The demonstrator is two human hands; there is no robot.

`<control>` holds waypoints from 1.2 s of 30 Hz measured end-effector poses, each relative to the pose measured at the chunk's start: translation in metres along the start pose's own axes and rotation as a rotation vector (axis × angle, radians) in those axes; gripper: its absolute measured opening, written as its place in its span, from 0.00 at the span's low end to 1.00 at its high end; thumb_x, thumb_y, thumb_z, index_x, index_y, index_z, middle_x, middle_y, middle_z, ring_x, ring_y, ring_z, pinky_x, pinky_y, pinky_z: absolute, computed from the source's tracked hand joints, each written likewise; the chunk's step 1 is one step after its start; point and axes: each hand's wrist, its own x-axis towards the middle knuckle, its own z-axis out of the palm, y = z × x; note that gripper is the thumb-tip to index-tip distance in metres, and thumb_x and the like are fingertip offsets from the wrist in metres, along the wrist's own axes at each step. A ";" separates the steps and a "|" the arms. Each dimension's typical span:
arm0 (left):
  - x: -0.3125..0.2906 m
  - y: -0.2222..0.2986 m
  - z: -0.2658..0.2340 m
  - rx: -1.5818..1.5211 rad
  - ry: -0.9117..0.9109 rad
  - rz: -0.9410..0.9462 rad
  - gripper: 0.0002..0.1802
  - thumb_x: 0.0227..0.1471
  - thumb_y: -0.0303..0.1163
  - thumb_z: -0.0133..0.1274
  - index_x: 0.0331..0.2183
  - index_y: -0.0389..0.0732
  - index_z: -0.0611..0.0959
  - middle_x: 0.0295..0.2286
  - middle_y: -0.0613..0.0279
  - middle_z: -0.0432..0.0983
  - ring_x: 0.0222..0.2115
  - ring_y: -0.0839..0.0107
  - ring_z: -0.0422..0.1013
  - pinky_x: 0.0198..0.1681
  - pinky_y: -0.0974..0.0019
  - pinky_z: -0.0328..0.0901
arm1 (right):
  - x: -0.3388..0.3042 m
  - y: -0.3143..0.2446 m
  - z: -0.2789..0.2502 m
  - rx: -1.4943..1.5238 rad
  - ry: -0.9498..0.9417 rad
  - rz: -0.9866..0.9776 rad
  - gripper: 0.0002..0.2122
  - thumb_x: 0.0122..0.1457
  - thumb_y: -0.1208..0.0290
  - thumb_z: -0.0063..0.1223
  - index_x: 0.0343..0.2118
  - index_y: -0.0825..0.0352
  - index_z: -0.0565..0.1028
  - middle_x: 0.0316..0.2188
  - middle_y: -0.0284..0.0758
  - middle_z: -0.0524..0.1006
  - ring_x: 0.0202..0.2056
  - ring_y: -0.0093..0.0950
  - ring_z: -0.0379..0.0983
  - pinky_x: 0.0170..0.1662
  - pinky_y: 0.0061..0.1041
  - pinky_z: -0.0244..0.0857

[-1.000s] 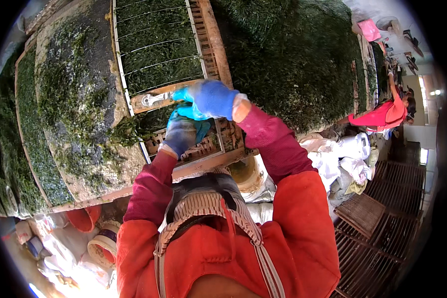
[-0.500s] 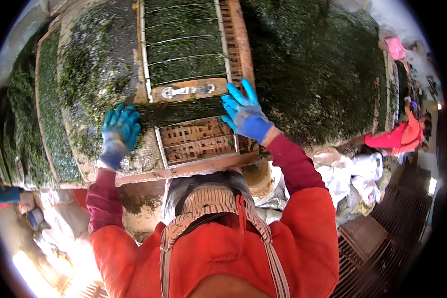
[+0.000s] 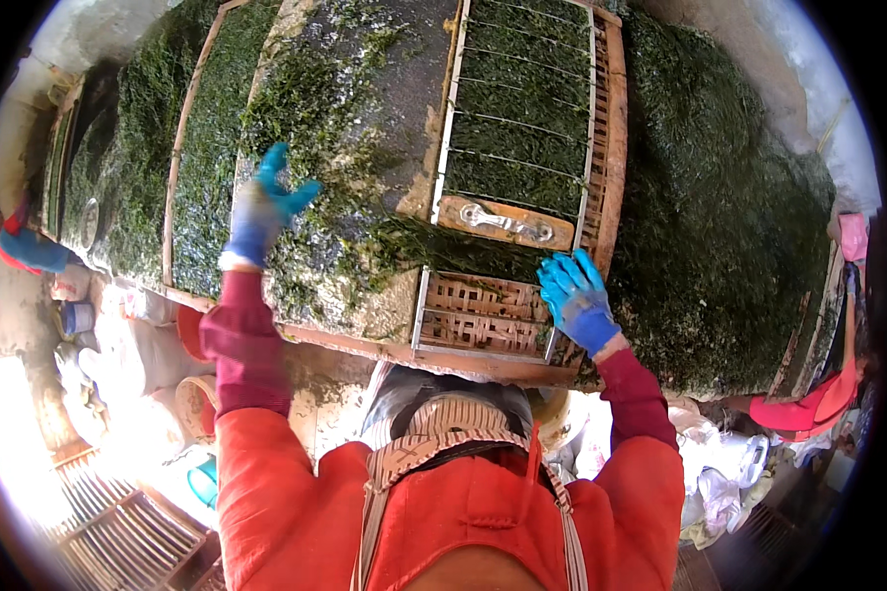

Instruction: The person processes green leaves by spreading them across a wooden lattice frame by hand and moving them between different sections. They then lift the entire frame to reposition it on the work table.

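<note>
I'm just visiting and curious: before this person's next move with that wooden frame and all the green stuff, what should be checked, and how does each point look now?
1. Right hand on the frame: ok, its glove rests at the frame's right edge.
2. Left hand free: ok, open with fingers spread, above the seaweed.
3. Both hands gloved: ok, blue gloves.
4. Metal handle reachable: ok, uncovered, no hand on it.
5. Lattice cleared of seaweed: not ok, strands lie across its top.
6. Frame sitting flat: cannot tell.
</note>
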 end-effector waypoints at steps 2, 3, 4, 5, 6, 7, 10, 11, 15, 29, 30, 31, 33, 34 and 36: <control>0.021 -0.062 0.018 0.498 0.135 0.303 0.34 0.54 0.34 0.66 0.61 0.50 0.76 0.51 0.51 0.80 0.36 0.65 0.81 0.43 0.63 0.77 | 0.002 0.000 0.008 0.089 -0.065 0.053 0.17 0.66 0.68 0.52 0.56 0.58 0.77 0.60 0.32 0.76 0.64 0.33 0.67 0.73 0.43 0.53; 0.028 -0.086 0.017 0.558 0.164 0.441 0.28 0.56 0.34 0.65 0.58 0.51 0.81 0.48 0.52 0.83 0.35 0.64 0.81 0.43 0.61 0.77 | -0.001 -0.005 0.012 0.139 -0.105 0.090 0.16 0.68 0.67 0.50 0.57 0.57 0.77 0.59 0.31 0.76 0.64 0.32 0.67 0.73 0.42 0.52; 0.032 -0.087 0.020 0.251 0.172 0.351 0.18 0.57 0.30 0.64 0.50 0.48 0.87 0.42 0.60 0.86 0.35 0.69 0.81 0.41 0.64 0.76 | 0.002 -0.008 0.002 0.005 -0.166 0.069 0.16 0.72 0.64 0.45 0.58 0.58 0.76 0.58 0.32 0.76 0.64 0.32 0.66 0.75 0.42 0.48; 0.031 -0.088 0.020 -0.176 0.115 0.102 0.17 0.57 0.26 0.63 0.49 0.43 0.87 0.39 0.63 0.86 0.32 0.74 0.79 0.36 0.69 0.75 | -0.001 -0.005 0.018 0.180 -0.088 0.132 0.15 0.71 0.66 0.46 0.57 0.58 0.76 0.58 0.32 0.77 0.64 0.32 0.67 0.75 0.43 0.48; 0.027 -0.068 0.022 -0.350 0.060 0.077 0.17 0.57 0.25 0.63 0.49 0.41 0.86 0.38 0.64 0.86 0.31 0.76 0.78 0.35 0.71 0.74 | -0.016 0.001 0.043 0.347 -0.015 0.216 0.15 0.69 0.67 0.48 0.56 0.59 0.77 0.57 0.33 0.77 0.64 0.32 0.67 0.75 0.43 0.48; 0.019 -0.048 0.017 -0.516 0.023 0.044 0.17 0.56 0.23 0.63 0.49 0.39 0.86 0.37 0.64 0.85 0.31 0.78 0.77 0.33 0.74 0.73 | -0.004 -0.004 0.020 0.188 -0.051 0.141 0.15 0.65 0.69 0.51 0.54 0.60 0.79 0.56 0.33 0.78 0.62 0.33 0.68 0.74 0.44 0.49; -0.010 0.007 0.034 -0.751 -0.097 0.192 0.19 0.56 0.19 0.60 0.50 0.36 0.85 0.38 0.60 0.84 0.31 0.75 0.77 0.33 0.72 0.73 | 0.009 -0.009 -0.004 0.047 0.004 0.064 0.16 0.57 0.73 0.55 0.49 0.60 0.81 0.55 0.33 0.79 0.60 0.34 0.70 0.72 0.46 0.52; -0.025 0.028 0.048 -0.797 -0.160 0.265 0.19 0.56 0.18 0.59 0.51 0.36 0.84 0.38 0.59 0.84 0.31 0.75 0.78 0.33 0.71 0.74 | 0.006 -0.008 -0.003 0.055 0.037 0.066 0.16 0.56 0.73 0.56 0.48 0.60 0.82 0.54 0.33 0.79 0.60 0.34 0.71 0.72 0.46 0.52; -0.077 0.078 0.121 -0.710 -0.543 0.210 0.19 0.60 0.23 0.57 0.53 0.37 0.82 0.41 0.58 0.84 0.35 0.70 0.80 0.40 0.65 0.78 | 0.002 -0.007 0.006 0.005 -0.128 0.061 0.15 0.61 0.66 0.53 0.50 0.57 0.81 0.63 0.31 0.73 0.68 0.30 0.61 0.76 0.42 0.43; -0.087 0.003 0.164 1.099 -0.456 0.818 0.29 0.70 0.56 0.32 0.66 0.61 0.71 0.68 0.74 0.59 0.73 0.60 0.42 0.73 0.41 0.20 | 0.004 -0.020 0.024 0.047 0.137 0.017 0.20 0.60 0.64 0.56 0.54 0.64 0.79 0.63 0.40 0.71 0.65 0.37 0.65 0.71 0.44 0.55; -0.087 0.000 0.153 1.019 -0.428 0.812 0.31 0.70 0.57 0.31 0.64 0.57 0.73 0.67 0.73 0.63 0.73 0.58 0.42 0.73 0.39 0.19 | 0.000 -0.012 0.029 0.132 0.233 -0.029 0.20 0.60 0.64 0.57 0.55 0.65 0.78 0.63 0.40 0.71 0.65 0.37 0.65 0.71 0.44 0.55; -0.096 0.004 0.152 1.048 -0.462 0.743 0.30 0.70 0.56 0.33 0.62 0.53 0.76 0.65 0.71 0.67 0.73 0.57 0.43 0.73 0.38 0.23 | 0.006 -0.022 0.016 0.174 0.238 0.005 0.20 0.61 0.65 0.56 0.55 0.65 0.78 0.63 0.40 0.72 0.65 0.38 0.64 0.71 0.44 0.55; -0.091 0.003 0.158 1.078 -0.423 0.763 0.29 0.69 0.54 0.36 0.61 0.53 0.77 0.64 0.69 0.69 0.72 0.56 0.46 0.73 0.37 0.26 | 0.026 -0.048 -0.007 0.255 0.247 0.068 0.19 0.62 0.66 0.55 0.55 0.65 0.77 0.62 0.41 0.72 0.65 0.39 0.64 0.71 0.45 0.55; -0.092 0.002 0.160 1.085 -0.415 0.770 0.28 0.67 0.53 0.42 0.60 0.52 0.79 0.62 0.67 0.70 0.71 0.55 0.48 0.73 0.39 0.29 | 0.038 -0.059 -0.005 0.237 0.423 -0.067 0.20 0.62 0.65 0.55 0.56 0.65 0.77 0.62 0.41 0.72 0.66 0.38 0.64 0.70 0.44 0.56; -0.084 0.004 0.141 0.861 -0.522 0.772 0.31 0.65 0.56 0.46 0.61 0.51 0.77 0.63 0.65 0.69 0.71 0.53 0.47 0.73 0.41 0.31 | 0.042 -0.065 0.010 0.237 0.238 -0.036 0.21 0.60 0.66 0.58 0.56 0.66 0.76 0.61 0.41 0.73 0.64 0.39 0.66 0.69 0.41 0.59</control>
